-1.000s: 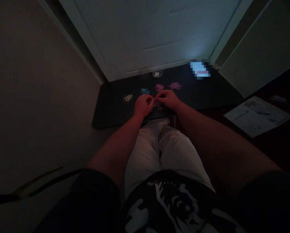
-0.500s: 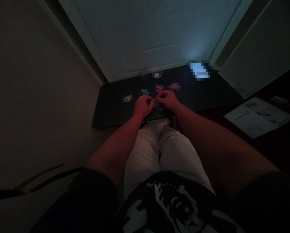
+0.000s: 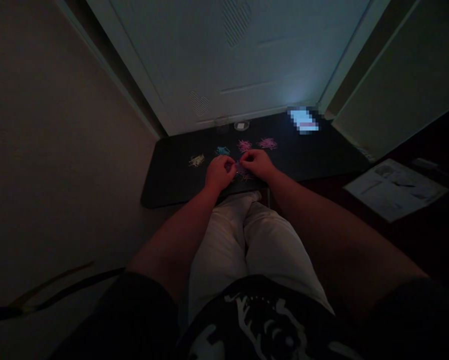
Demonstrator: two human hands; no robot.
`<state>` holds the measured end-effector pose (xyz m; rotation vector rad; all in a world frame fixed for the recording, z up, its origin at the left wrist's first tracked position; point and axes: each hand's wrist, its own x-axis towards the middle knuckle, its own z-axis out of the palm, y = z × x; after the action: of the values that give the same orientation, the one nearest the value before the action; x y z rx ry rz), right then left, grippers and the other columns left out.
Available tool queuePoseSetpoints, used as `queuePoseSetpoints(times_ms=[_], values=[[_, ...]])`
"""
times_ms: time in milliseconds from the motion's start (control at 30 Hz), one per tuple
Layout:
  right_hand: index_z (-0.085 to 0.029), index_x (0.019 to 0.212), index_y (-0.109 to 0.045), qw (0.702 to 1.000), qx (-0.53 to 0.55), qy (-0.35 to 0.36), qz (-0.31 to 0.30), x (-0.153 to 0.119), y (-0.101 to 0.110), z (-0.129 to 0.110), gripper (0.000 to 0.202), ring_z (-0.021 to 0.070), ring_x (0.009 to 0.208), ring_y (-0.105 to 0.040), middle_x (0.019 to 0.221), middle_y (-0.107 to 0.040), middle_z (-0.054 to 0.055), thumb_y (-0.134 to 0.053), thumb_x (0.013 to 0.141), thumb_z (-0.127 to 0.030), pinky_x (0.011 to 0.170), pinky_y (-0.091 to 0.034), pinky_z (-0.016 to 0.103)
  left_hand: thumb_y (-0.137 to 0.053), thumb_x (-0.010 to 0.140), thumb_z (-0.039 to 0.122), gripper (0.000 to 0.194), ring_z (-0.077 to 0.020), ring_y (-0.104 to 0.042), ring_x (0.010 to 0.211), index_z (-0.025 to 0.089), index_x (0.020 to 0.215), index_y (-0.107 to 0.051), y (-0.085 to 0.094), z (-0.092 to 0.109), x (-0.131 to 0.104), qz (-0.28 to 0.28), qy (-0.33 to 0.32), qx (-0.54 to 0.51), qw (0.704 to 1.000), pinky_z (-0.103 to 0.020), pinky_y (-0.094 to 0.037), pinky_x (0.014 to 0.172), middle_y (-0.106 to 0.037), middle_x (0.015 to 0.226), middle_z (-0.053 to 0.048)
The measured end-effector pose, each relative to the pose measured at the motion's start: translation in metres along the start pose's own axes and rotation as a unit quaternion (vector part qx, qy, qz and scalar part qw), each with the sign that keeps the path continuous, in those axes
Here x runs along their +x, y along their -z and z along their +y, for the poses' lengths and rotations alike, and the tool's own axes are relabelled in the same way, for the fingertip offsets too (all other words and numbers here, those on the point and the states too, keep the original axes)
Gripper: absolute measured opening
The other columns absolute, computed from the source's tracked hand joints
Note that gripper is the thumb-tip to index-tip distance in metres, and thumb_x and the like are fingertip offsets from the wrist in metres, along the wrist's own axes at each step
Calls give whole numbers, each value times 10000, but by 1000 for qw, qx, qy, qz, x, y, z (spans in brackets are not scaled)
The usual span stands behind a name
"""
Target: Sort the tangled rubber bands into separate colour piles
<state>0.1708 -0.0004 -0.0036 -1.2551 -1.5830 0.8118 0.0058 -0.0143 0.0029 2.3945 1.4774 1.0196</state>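
Observation:
Above the near edge of the dark table (image 3: 171,175), my left hand (image 3: 219,173) and my right hand (image 3: 259,164) meet with fingers pinched. Whatever sits between the fingertips is too small and dim to name. Under them lies a purple pile (image 3: 246,174) of small thin pieces, partly covered by the hands. Beyond the hands are a blue pile (image 3: 222,150), a pink pile (image 3: 244,145) and a pinkish-purple pile (image 3: 268,143). A pale yellow pile (image 3: 197,160) rests to the left of my left hand.
At the table's back are a round clear lid or dish (image 3: 241,126) and a dim clear container (image 3: 221,124). A lit, blurred-out screen (image 3: 304,120) glows at the back right. Behind stands a white door (image 3: 247,65). A pale sheet (image 3: 395,190) lies to the right, beyond the table.
The whole view has shifted, so the table and hands appear slightly lower. Both hands remain close together over the purple pile, still pinched.

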Motion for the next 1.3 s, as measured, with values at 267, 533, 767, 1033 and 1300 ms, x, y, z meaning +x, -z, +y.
queuePoseSetpoints(times_ms=[267, 533, 767, 1033, 1300], values=[[-163, 596, -603, 1000, -2, 2, -1, -2, -1, -1, 76, 116, 559, -508, 571, -588, -7, -590, 593, -239, 553, -398, 238, -534, 789, 225, 55, -176, -555, 805, 194, 776, -578, 0, -1, 0, 1, -3, 9, 1000, -309, -435, 743, -620, 801, -38], [-165, 603, -597, 1000, 8, 2, -4, -2, -2, -1, 85, 114, 554, -506, 571, -580, -13, -582, 590, -248, 553, -404, 236, -527, 801, 236, 76, -178, -562, 802, 196, 778, -588, 1, 0, -1, 5, -5, 7, 1000, -312, -442, 745, -627, 792, -35], [-168, 616, -608, 1000, 20, -4, 3, -1, -3, -1, 75, 121, 565, -524, 587, -598, -11, -560, 577, -211, 574, -422, 247, -528, 806, 242, 79, -178, -563, 803, 195, 776, -585, 1, 0, -2, 3, -2, 11, 1000, -310, -439, 742, -625, 791, -36], [-151, 632, -611, 1000, 9, 6, -2, -1, -4, 2, 87, 116, 577, -530, 605, -603, -3, -571, 592, -217, 576, -424, 235, -549, 784, 227, 52, -176, -558, 794, 192, 783, -588, 0, -2, -2, 2, -10, 15, 1000, -303, -433, 741, -620, 777, -26], [-150, 623, -618, 1000, 3, 6, 3, -3, -8, 2, 73, 119, 589, -559, 615, -627, 7, -565, 625, -199, 578, -439, 228, -532, 794, 223, 68, -175, -553, 778, 186, 782, -587, 2, -2, -3, -6, -17, 19, 1000, -307, -438, 729, -613, 769, -30]])
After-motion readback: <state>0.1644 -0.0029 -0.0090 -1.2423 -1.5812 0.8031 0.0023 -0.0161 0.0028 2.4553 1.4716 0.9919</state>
